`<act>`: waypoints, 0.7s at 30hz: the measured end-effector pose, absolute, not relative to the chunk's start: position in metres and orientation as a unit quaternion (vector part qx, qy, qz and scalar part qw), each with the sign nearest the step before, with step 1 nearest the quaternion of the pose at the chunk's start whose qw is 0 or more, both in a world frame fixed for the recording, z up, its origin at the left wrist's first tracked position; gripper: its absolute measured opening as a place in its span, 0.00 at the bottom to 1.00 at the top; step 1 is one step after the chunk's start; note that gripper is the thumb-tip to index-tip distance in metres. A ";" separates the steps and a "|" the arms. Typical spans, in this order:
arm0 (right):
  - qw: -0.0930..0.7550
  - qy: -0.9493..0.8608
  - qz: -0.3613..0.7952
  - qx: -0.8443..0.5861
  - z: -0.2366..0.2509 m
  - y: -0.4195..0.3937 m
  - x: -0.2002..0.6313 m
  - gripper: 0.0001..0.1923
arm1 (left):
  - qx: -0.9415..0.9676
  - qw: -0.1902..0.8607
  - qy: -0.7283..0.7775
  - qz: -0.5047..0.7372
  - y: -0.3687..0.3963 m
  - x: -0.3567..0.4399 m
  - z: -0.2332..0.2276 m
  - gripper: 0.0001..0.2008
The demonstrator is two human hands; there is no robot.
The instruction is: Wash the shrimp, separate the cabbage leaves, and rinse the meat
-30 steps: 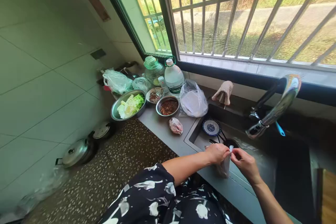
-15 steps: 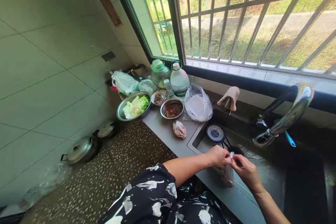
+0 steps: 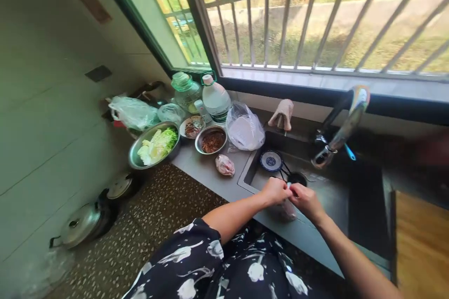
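Now | left hand point(image 3: 274, 191), right hand point(image 3: 306, 199) both pinch bag point(image 3: 286, 209) top | bag hangs below.

Small bag point(image 3: 288, 209) contents unclear, partly behind hands; board point(image 3: 421, 238) cut off at right edge.

place: home kitchen | sink point(image 3: 252, 178) with tap point(image 3: 333, 142) under a barred window point(image 3: 298, 14) | counter point(image 3: 206, 173) with bowl of cut greens point(image 3: 154, 145), dishes of food, water bottle point(image 3: 214, 99) | tiled wall | lidded pots point(image 3: 82, 222) on speckled floor
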State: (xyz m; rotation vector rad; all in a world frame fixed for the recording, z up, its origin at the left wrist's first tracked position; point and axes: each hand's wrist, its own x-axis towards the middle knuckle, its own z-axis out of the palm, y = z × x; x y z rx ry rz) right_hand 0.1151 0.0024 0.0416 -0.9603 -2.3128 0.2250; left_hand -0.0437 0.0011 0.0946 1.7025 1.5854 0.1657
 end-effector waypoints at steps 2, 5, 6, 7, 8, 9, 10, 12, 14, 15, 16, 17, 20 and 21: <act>0.309 -0.871 0.084 -0.373 0.043 0.002 0.113 0.09 | 0.655 0.420 0.622 0.087 0.002 -0.045 0.094 0.13; 0.333 -0.853 0.105 -0.389 0.044 0.001 0.111 0.09 | 0.622 0.485 0.600 0.133 0.001 -0.048 0.089 0.12; 0.346 -0.842 0.117 -0.396 0.044 0.000 0.111 0.09 | 0.610 0.509 0.589 0.150 0.001 -0.050 0.086 0.11; 0.360 -0.830 0.130 -0.406 0.044 -0.001 0.111 0.08 | 0.597 0.531 0.578 0.165 0.000 -0.051 0.082 0.11; 0.372 -0.816 0.145 -0.417 0.043 -0.003 0.111 0.07 | 0.588 0.551 0.565 0.178 0.000 -0.053 0.079 0.12; 0.380 -0.803 0.164 -0.428 0.043 -0.004 0.111 0.07 | 0.581 0.567 0.553 0.188 -0.001 -0.055 0.076 0.12; 0.385 -0.790 0.186 -0.440 0.042 -0.005 0.112 0.06 | 0.576 0.580 0.542 0.195 -0.001 -0.056 0.072 0.13; 0.384 -0.766 0.236 -0.459 0.040 -0.008 0.113 0.06 | 0.564 0.597 0.532 0.208 -0.001 -0.059 0.067 0.13; 0.379 -0.743 0.284 -0.473 0.039 -0.009 0.114 0.06 | 0.534 0.612 0.537 0.227 -0.001 -0.059 0.064 0.13; 0.375 -0.735 0.301 -0.478 0.039 -0.009 0.114 0.06 | 0.510 0.626 0.540 0.237 -0.001 -0.059 0.062 0.12; 0.371 -0.733 0.308 -0.481 0.040 -0.009 0.115 0.06 | 0.483 0.642 0.542 0.246 -0.001 -0.058 0.061 0.11; 0.364 -0.739 0.302 -0.480 0.042 -0.009 0.115 0.07 | 0.456 0.658 0.542 0.254 -0.002 -0.057 0.061 0.10; 0.326 -0.799 0.215 -0.457 0.051 -0.007 0.116 0.07 | 0.417 0.681 0.541 0.265 -0.002 -0.056 0.061 0.07; 0.304 -0.824 0.174 -0.446 0.055 -0.006 0.117 0.08 | 0.416 0.682 0.540 0.265 -0.003 -0.055 0.061 0.06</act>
